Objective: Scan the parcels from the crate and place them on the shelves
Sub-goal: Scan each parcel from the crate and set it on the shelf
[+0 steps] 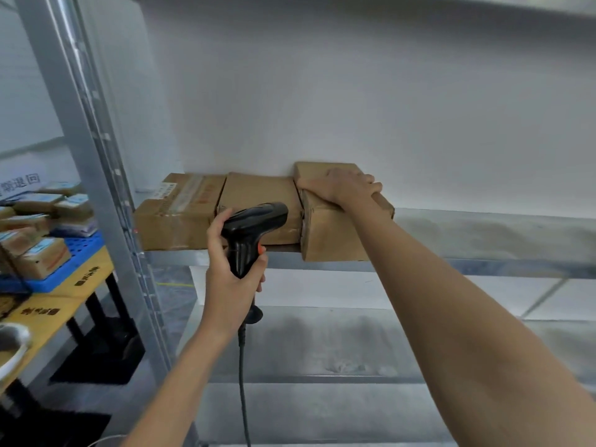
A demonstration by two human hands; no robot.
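Here, a parcel was being set on a shelf, seen from a camera worn on the person's head. The right hand (343, 185) was laid over the top of a brown cardboard parcel (332, 233), its fingers curled over the far edge, so the grip was closed on the box. That parcel sat on the metal shelf (483, 233), its front corner hanging slightly past the shelf's front edge. It touched the middle parcel (261, 195), which in turn touched the left parcel (180, 208), so 3 boxes formed 1 row against the white wall (354, 91).

The left hand (230, 269) was wrapped around the handle of a black barcode scanner (250, 230), held upright in front of the middle parcel; its cord hung straight down. Whether the trigger was being pressed could not be told.

The placing step appeared to be nearly finished. The next move was judged to call for a push to seat the overhanging box fully, then a release and a return to the crate for another parcel.

The shelving was grey metal, with a perforated upright post (96, 150) at the left and a lower shelf (322, 343) below. Beyond the post, a blue crate (75, 256) heaped with small labelled parcels rested on a yellow table (48, 311) with black legs. The floor under it was dark.
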